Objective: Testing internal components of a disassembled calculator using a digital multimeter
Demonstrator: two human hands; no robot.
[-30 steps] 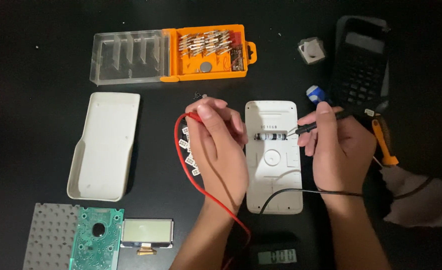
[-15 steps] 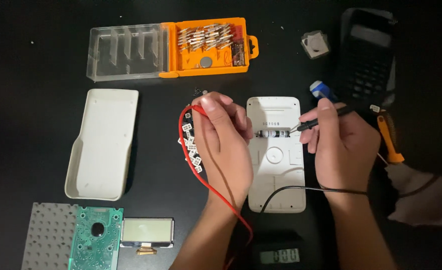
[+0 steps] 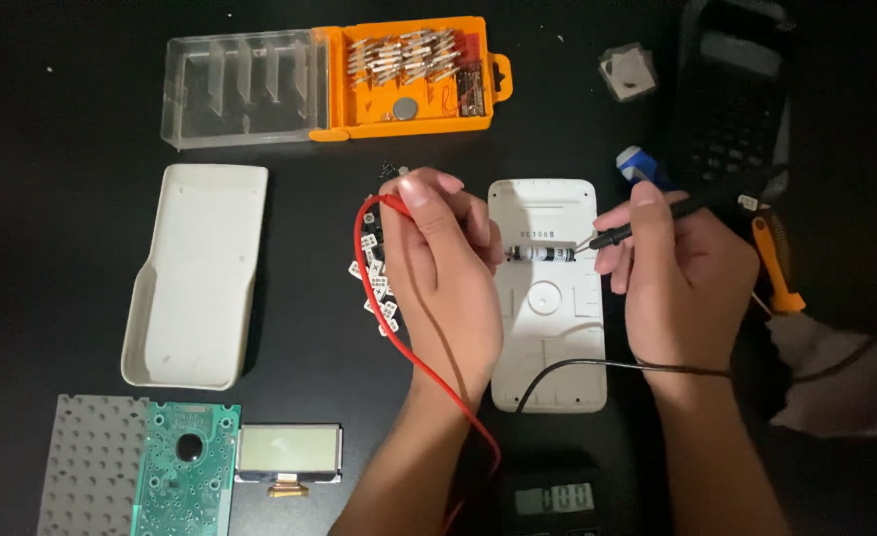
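A white calculator back shell (image 3: 547,337) lies face down in the middle of the black table, with a battery (image 3: 541,255) in its slot. My left hand (image 3: 448,268) holds a red test probe (image 3: 391,201); its tip is hidden under my fingers at the battery's left end. My right hand (image 3: 676,273) holds a black test probe (image 3: 622,234) whose tip touches the battery's right end. The red lead (image 3: 428,372) and black lead (image 3: 597,365) run down to a multimeter (image 3: 554,498) at the bottom edge.
An open orange bit case (image 3: 334,79) lies at the top. A white cover (image 3: 195,273) sits at left, with a key mat (image 3: 91,478), green circuit board (image 3: 188,481) and small display (image 3: 289,449) below it. Loose white keys (image 3: 374,283), a black calculator (image 3: 731,99), an orange-handled tool (image 3: 776,263) and a white cloth (image 3: 840,382) lie around.
Both hands have shifted slightly while keeping hold of the probes on the battery. The view has drifted a little; the other items lie as before.
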